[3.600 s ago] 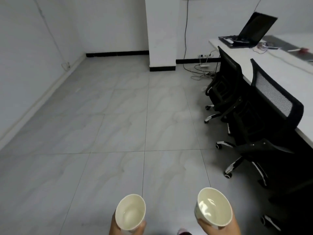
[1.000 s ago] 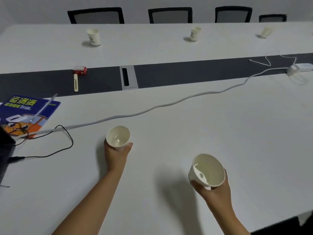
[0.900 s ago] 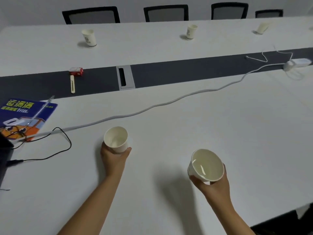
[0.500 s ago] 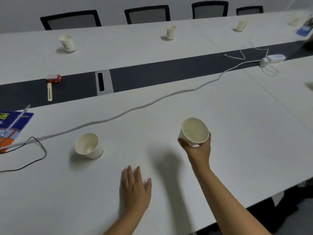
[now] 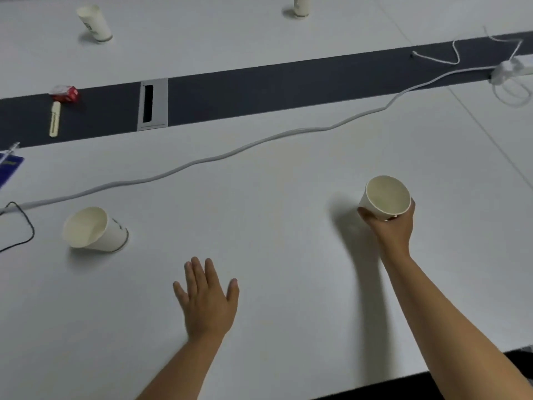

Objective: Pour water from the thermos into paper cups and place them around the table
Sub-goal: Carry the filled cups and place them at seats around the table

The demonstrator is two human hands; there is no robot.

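Observation:
My right hand (image 5: 389, 226) grips a white paper cup (image 5: 385, 196) from below, at the right of the white table (image 5: 274, 226); whether its base touches the table I cannot tell. My left hand (image 5: 206, 298) lies flat on the table with fingers spread, holding nothing. To its left a second paper cup (image 5: 92, 229) stands alone on the table, apart from my hand. On the far side stand two more paper cups, one at the left (image 5: 95, 23) and one at the centre (image 5: 301, 5). No thermos is in view.
A grey cable (image 5: 230, 153) snakes across the table to a white power strip (image 5: 516, 69). A dark centre strip (image 5: 274, 85) holds a cable slot (image 5: 152, 103), a red box (image 5: 65, 93) and a pale pen (image 5: 54, 119). A black wire (image 5: 24, 226) and blue booklet (image 5: 8, 166) lie far left.
I came to the table carrying two cups. My left hand set its cup down and drew back flat on the table. My right hand moved its cup out to the right.

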